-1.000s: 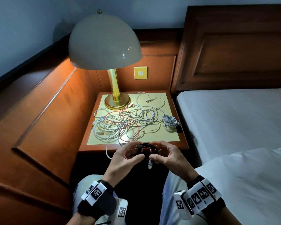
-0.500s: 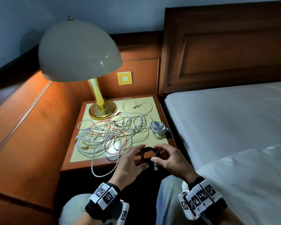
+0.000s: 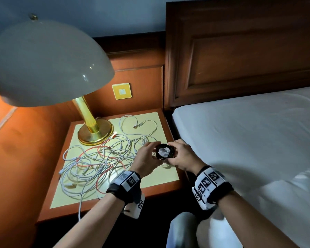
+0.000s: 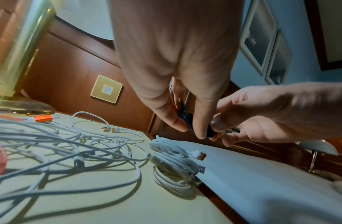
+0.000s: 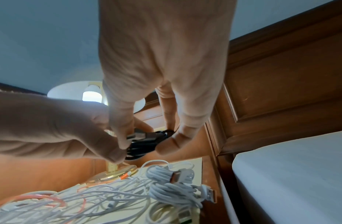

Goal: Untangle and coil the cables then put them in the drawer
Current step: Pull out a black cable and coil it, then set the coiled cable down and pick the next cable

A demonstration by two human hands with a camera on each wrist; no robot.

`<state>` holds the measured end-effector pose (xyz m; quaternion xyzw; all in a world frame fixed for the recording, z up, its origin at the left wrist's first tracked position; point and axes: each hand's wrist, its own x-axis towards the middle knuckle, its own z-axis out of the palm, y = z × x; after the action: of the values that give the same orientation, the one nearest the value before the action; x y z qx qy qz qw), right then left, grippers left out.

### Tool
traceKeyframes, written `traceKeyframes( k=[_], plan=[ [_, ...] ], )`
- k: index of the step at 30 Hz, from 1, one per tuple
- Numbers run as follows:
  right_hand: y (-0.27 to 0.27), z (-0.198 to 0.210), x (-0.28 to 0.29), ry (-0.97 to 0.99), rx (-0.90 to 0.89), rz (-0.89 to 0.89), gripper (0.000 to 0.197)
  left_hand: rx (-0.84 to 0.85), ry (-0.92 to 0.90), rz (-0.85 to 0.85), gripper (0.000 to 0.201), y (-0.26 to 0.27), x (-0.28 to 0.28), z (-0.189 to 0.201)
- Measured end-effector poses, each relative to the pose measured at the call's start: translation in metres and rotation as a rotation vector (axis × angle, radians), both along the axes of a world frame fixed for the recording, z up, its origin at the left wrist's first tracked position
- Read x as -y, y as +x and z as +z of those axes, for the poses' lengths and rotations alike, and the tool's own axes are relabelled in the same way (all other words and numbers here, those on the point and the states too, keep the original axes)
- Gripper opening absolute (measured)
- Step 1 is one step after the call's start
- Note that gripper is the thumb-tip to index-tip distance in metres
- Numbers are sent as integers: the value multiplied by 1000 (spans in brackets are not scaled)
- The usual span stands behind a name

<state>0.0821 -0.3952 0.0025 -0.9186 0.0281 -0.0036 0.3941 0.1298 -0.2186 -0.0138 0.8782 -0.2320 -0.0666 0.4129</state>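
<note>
A small coil of black cable (image 3: 164, 151) (image 5: 147, 144) hangs just above the nightstand's right side, pinched from both sides. My left hand (image 3: 147, 158) (image 4: 185, 124) grips its left edge, my right hand (image 3: 181, 154) (image 5: 145, 139) its right edge and plug. Directly beneath sits a coiled white cable bundle (image 4: 176, 163) (image 5: 176, 181). A loose tangle of white and red cables (image 3: 97, 161) covers the yellow top of the nightstand (image 3: 161, 176). No drawer shows in any view.
A brass lamp (image 3: 95, 129) with a wide dome shade stands at the nightstand's back left. One white cable hangs over the front edge (image 3: 80, 208). The bed (image 3: 249, 140) lies close on the right, wood panelling on the left.
Both hands carried the black coil up from below the nightstand's front edge and forward over its right side, above the white bundle. The head view shifted closer and leftward.
</note>
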Motion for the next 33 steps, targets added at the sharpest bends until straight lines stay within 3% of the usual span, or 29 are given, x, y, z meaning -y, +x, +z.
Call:
traceKeyframes(
  k=[3,9,16,24,33],
  plan=[
    [20,-6,5,-32,-47,-19,63,15,48,-17,79,18,8,-10],
    [37,-24,3,-52,-143,3,61,80,151,-3,60,32,9,-24],
    [40,-32,-3,-132,-163,26,48,15,173,9,73,31,4,-30],
    [35,-36,0,-111,-124,3,74,-10,89,37,70,23,1,-29],
    [13,-30,1,-158,-47,-20,69,9,123,68,74,-2,-24,-32]
  ],
)
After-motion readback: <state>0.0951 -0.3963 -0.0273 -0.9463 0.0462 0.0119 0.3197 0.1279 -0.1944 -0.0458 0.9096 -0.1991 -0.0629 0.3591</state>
